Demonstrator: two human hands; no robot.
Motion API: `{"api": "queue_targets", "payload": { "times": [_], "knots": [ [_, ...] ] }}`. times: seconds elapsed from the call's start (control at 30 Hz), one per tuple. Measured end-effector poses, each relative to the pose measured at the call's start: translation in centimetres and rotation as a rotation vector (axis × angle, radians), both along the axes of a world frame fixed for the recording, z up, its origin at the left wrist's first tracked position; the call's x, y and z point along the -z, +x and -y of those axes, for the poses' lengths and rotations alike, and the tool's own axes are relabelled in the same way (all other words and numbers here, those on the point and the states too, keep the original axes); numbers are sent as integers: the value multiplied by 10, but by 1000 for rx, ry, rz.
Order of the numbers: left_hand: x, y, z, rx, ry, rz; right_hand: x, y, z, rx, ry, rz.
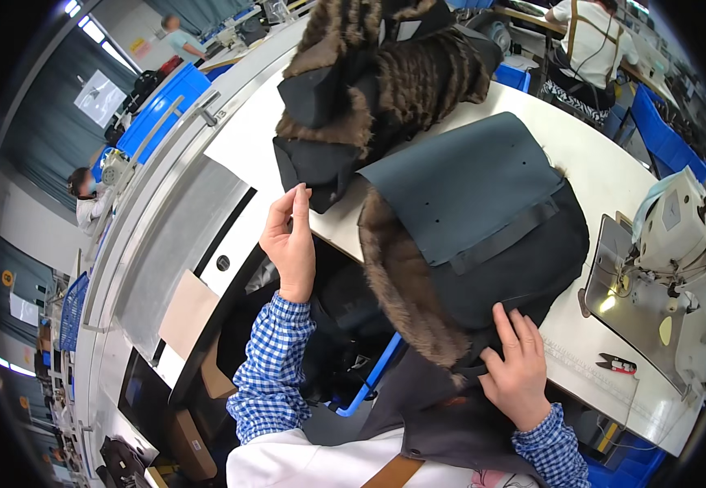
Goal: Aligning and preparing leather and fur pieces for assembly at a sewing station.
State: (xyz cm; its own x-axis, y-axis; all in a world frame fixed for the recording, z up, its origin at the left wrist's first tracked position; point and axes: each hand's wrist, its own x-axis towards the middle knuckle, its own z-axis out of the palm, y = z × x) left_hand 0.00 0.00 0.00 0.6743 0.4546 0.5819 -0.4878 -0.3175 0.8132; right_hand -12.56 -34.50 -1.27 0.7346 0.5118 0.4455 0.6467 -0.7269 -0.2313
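Note:
A dark, pouch-like fabric piece [503, 285] lined with brown fur lies at the near edge of the white table. Its opening, rimmed with fur [406, 285], faces left, and a dark grey-green flap [459, 183] with small holes covers its far part. My right hand [520, 366] rests on its near side, fingers stretched out. Raised to the left, my left hand [289, 236] has thumb and fingertips pressed together beside a corner of a pile of similar fur-lined pieces [320, 114]. Whatever is in that pinch is too small to make out.
Red-and-black thread snips [616, 363] lie on the right of the table [556, 374], near a white sewing machine [674, 220]. Brown cardboard [186, 313] lies on the left. Blue bins [161, 110] stand beyond the metal rail. A person in white [593, 41] sits at the far right.

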Motion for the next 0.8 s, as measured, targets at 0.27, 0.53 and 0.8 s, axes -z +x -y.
{"api": "queue_targets", "payload": {
  "times": [0.27, 0.53, 0.8],
  "knots": [
    [-49, 39, -16, -169, 341, 165, 0, 1, -5, 19, 10, -1],
    [-10, -71, -91, -186, 155, -61, 2, 4, -15, 81, -8, 68],
    [57, -163, -48, -157, 802, -242, -2, 3, -16, 56, -5, 26]
  ]
}}
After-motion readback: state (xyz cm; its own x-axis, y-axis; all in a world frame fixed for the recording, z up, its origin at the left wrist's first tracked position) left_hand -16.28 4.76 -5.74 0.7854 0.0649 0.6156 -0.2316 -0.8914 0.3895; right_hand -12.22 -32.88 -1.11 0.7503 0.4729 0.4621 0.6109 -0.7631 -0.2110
